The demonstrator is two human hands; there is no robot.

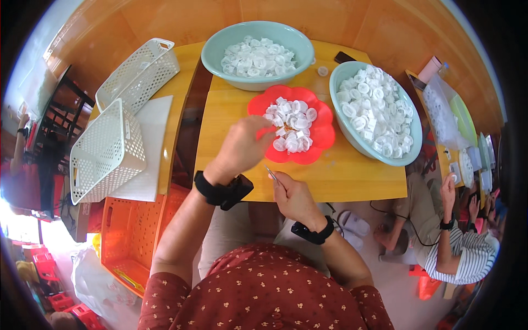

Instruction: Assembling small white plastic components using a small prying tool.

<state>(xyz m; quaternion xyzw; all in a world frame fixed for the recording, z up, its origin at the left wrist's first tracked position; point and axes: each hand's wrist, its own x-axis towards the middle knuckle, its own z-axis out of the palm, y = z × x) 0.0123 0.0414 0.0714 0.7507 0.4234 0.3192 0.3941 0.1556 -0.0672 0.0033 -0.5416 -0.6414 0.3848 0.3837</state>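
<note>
My left hand (242, 146) is over the left edge of a red flower-shaped tray (322, 137), fingers drawn together. Whatever is between those fingers is hidden. The tray holds a heap of small white and clear plastic parts (294, 118), with some tiny orange-brown bits among them. Just in front of the tray, near the table's front edge, my right hand (298, 201) is closed on a thin metal tool (270, 173). Its tip points up and left, below my left hand, and I cannot tell its exact kind.
Two pale green basins (212, 63) (415, 143) full of similar parts stand behind and right of the tray. A dark phone (345, 57) lies between them. White perforated baskets (107, 154) sit on the left table, above an orange crate (129, 231). Another person (462, 253) sits at right.
</note>
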